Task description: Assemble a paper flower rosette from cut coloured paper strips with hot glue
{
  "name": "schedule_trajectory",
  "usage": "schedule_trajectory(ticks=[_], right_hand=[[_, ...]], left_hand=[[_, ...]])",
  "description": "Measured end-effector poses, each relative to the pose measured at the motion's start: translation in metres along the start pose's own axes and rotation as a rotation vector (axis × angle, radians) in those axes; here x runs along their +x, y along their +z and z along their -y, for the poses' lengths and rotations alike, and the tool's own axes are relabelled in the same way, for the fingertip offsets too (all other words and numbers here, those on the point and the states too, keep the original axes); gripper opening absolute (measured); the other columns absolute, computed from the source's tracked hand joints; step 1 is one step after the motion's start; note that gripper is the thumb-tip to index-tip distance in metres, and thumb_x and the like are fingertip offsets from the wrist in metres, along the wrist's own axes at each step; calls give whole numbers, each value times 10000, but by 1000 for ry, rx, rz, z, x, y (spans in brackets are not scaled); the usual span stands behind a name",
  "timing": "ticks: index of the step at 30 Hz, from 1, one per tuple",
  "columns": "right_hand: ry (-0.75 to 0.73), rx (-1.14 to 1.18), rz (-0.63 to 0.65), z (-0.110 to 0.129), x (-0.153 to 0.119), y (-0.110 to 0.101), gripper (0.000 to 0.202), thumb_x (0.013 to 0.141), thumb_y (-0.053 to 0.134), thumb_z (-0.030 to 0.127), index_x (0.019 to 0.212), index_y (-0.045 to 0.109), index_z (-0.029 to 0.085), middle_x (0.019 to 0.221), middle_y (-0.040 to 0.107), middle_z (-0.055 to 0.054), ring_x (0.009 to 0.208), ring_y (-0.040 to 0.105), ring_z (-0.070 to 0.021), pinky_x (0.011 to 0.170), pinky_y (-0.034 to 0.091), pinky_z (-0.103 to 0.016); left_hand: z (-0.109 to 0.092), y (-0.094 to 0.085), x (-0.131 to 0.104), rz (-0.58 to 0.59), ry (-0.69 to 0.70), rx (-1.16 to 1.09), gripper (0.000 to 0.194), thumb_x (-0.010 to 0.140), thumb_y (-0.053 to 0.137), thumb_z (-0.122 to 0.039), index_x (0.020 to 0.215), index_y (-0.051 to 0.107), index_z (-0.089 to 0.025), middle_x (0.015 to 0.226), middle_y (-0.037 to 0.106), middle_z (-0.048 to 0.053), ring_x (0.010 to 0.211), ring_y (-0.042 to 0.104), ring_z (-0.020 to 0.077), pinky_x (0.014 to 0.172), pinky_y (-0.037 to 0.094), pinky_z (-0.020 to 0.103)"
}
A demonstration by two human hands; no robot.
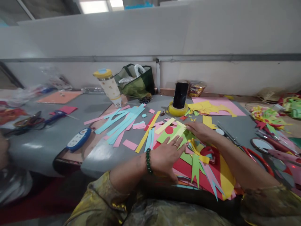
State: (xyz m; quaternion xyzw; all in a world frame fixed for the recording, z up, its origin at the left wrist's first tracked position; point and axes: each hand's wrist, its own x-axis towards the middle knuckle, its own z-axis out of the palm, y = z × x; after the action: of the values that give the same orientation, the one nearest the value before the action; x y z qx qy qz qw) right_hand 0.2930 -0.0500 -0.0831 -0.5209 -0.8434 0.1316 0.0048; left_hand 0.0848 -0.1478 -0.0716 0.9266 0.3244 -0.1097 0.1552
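Observation:
My left hand (168,153) lies open with fingers spread over a light green paper sheet (162,136); a dark green bead bracelet (148,160) circles its wrist. My right hand (199,131) has its fingers closed together at the end of a pale yellow paper strip (180,125); part of the grip is hidden. A red paper circle (169,130) rests on the green sheet. Just below my right hand sits a paper bow shape (198,152) with green, pink and blue tails. Red paper (185,166) and yellow paper (227,175) lie beneath.
Blue paper strips (127,124) lie to the left, near a blue-and-white remote-like device (79,139). A phone (180,95) stands in a yellow tape roll (178,110). Red-handled scissors (256,160) lie right. Behind stand a tumbler (109,88) and green bag (138,84).

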Motion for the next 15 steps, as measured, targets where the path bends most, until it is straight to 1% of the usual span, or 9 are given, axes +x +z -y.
schedule_trajectory(ticks=[3, 4, 5, 6, 7, 8, 10, 12, 15], right_hand=[[-10, 22, -50, -4, -5, -2, 406, 1002, 413, 349, 1305, 633, 193, 1256, 699, -150, 1157, 649, -297, 958, 508, -402], [-10, 42, -85, -7, -7, -3, 415, 997, 422, 368, 1313, 627, 193, 1287, 684, -151, 1187, 632, -304, 971, 504, -418], [-7, 71, -130, -10, -10, -5, 419, 990, 433, 389, 1304, 630, 195, 1305, 673, -152, 1201, 622, -311, 974, 504, -430], [-2, 108, -184, -14, -14, -7, 414, 979, 447, 410, 1275, 645, 197, 1300, 675, -152, 1191, 624, -314, 963, 508, -435], [4, 149, -236, -18, -17, -10, 399, 966, 465, 426, 1224, 665, 199, 1266, 690, -149, 1152, 639, -312, 935, 517, -431], [12, 189, -282, -23, -21, -12, 370, 949, 488, 437, 1152, 686, 200, 1198, 715, -142, 1079, 660, -301, 891, 527, -416], [37, 240, -328, -32, -29, -19, 290, 906, 541, 430, 976, 698, 197, 982, 745, -104, 877, 671, -250, 770, 526, -357], [80, 249, -321, -40, -35, -25, 220, 861, 589, 395, 829, 663, 191, 784, 706, -53, 715, 615, -191, 657, 477, -293], [161, 204, -217, -45, -43, -34, 230, 856, 596, 369, 713, 610, 189, 662, 638, -19, 612, 537, -147, 561, 380, -255]], left_hand=[[13, -10, -6, -39, 63, -101, 1283, 628, 828, -627, 1597, 182, -89, 1655, 97, 240, 1533, 114, 424, 1224, 177, 571], [22, -15, -11, -71, 87, -153, 1209, 635, 816, -635, 1581, 270, -117, 1652, 175, 219, 1519, 192, 428, 1213, 224, 558], [33, -21, -18, -119, 67, -201, 1073, 645, 819, -601, 1526, 410, -145, 1612, 327, 202, 1473, 327, 419, 1190, 294, 517], [46, -26, -25, -226, -32, -256, 864, 685, 802, -542, 1432, 551, -187, 1508, 521, 144, 1377, 483, 375, 1147, 373, 431], [61, -31, -33, -360, -216, -307, 643, 691, 787, -508, 1267, 685, -239, 1331, 683, 68, 1230, 612, 323, 1055, 456, 355], [77, -35, -39, -435, -347, -304, 477, 735, 730, -490, 1137, 739, -233, 1204, 742, 64, 1105, 668, 308, 953, 507, 346], [108, -39, -47, -509, -521, -289, 263, 744, 676, -435, 859, 759, -214, 864, 769, 79, 829, 700, 295, 735, 527, 348], [129, -37, -45, -560, -627, -288, 170, 698, 686, -388, 692, 702, -219, 607, 669, 45, 639, 648, 258, 597, 466, 317], [133, -31, -29, -629, -650, -309, 231, 744, 623, -429, 637, 648, -225, 532, 590, 16, 557, 574, 207, 524, 393, 286]])
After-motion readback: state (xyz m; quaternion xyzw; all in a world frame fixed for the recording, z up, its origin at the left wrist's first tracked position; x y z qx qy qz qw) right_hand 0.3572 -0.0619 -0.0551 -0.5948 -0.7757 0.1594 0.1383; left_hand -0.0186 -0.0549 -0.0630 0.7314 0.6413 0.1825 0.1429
